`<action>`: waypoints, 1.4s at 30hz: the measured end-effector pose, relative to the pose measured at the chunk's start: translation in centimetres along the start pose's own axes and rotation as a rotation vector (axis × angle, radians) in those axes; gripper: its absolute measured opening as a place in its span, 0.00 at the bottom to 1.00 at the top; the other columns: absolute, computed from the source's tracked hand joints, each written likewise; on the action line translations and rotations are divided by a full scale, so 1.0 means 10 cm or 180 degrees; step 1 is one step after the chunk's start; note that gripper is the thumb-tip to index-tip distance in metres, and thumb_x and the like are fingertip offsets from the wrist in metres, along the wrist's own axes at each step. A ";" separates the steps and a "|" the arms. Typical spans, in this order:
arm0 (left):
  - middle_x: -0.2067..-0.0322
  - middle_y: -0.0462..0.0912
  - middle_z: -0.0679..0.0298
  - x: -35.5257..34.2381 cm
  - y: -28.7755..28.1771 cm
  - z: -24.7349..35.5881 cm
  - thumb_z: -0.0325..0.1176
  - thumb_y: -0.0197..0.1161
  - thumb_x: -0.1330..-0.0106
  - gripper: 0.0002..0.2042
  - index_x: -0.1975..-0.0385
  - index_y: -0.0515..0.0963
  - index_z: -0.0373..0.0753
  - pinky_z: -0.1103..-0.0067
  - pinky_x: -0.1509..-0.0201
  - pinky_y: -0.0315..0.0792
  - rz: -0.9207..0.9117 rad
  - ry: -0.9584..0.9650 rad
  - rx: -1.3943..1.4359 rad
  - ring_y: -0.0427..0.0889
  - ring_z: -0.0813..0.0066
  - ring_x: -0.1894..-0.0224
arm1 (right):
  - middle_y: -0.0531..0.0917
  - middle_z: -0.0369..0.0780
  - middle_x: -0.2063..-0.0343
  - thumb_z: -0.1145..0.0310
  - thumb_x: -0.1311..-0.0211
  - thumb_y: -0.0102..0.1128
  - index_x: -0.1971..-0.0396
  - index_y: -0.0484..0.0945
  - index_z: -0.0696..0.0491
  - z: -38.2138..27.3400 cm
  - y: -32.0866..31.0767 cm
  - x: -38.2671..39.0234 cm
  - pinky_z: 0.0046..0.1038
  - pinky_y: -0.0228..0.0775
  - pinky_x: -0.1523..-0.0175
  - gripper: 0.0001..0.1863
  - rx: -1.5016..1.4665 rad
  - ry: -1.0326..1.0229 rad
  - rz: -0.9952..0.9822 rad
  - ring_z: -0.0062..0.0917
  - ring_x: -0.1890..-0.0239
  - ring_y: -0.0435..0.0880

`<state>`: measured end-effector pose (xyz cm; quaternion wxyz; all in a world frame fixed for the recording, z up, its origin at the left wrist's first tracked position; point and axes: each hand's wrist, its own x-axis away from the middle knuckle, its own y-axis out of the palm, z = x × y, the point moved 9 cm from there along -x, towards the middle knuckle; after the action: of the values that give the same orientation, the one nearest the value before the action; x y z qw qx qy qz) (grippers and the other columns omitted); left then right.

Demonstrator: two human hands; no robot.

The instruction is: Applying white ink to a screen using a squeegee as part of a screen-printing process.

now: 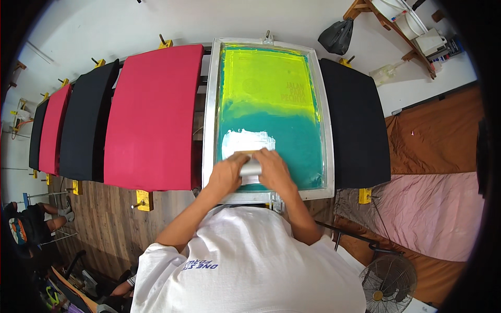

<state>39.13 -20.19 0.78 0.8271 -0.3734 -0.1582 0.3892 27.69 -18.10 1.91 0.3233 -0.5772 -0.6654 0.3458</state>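
A screen-printing frame [210, 120] with a silver border lies before me, its mesh teal [287, 141] below and covered in yellow-green [261, 68] toward the far end, where faint lettering shows. White ink [247, 138] is spread on the lower left of the mesh. My left hand [225, 173] and my right hand [273, 169] grip either end of a squeegee [250, 168] with a metal body and a tan upper edge, held over the near part of that ink. The squeegee hides some of the ink and mesh beneath it.
Red [151, 117] and black [360, 122] covered boards flank the frame, on yellow brackets [144, 201]. A black bag [335, 36] hangs beside a wooden shelf [368, 10]. Brown and pink cloths [428, 208] lie right, a fan [389, 281] lower right. A seated person [55, 221] is at left.
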 end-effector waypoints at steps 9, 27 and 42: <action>0.65 0.86 0.51 0.32 -0.01 0.29 0.22 0.63 0.53 0.22 0.54 0.81 0.37 0.65 0.57 0.80 -0.0830 -0.0324 0.0161 0.86 0.52 0.64 | 0.80 0.45 0.59 0.84 0.57 0.58 0.58 0.78 0.55 -0.21 0.02 0.47 0.42 0.72 0.50 0.21 -0.0036 0.0320 -0.0531 0.45 0.53 0.78; 0.52 0.81 0.48 0.40 0.12 0.29 0.20 0.63 0.55 0.23 0.53 0.79 0.33 0.63 0.57 0.80 -0.0356 -0.0081 0.0213 0.84 0.49 0.61 | 0.78 0.45 0.58 0.85 0.63 0.63 0.58 0.76 0.55 -0.17 0.03 0.57 0.41 0.70 0.48 0.25 -0.0026 0.0323 -0.0303 0.44 0.52 0.75; 0.45 0.78 0.51 -0.05 -0.08 -0.05 0.15 0.62 0.56 0.28 0.48 0.78 0.36 0.65 0.50 0.80 0.0168 0.0000 0.0167 0.83 0.48 0.53 | 0.78 0.45 0.54 0.85 0.59 0.58 0.55 0.76 0.56 -0.04 0.06 -0.05 0.43 0.70 0.49 0.25 0.0292 0.0174 -0.0014 0.44 0.51 0.76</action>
<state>39.56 -21.15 1.05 0.8260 -0.3555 -0.1380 0.4150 28.38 -18.56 1.64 0.3682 -0.5696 -0.6410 0.3593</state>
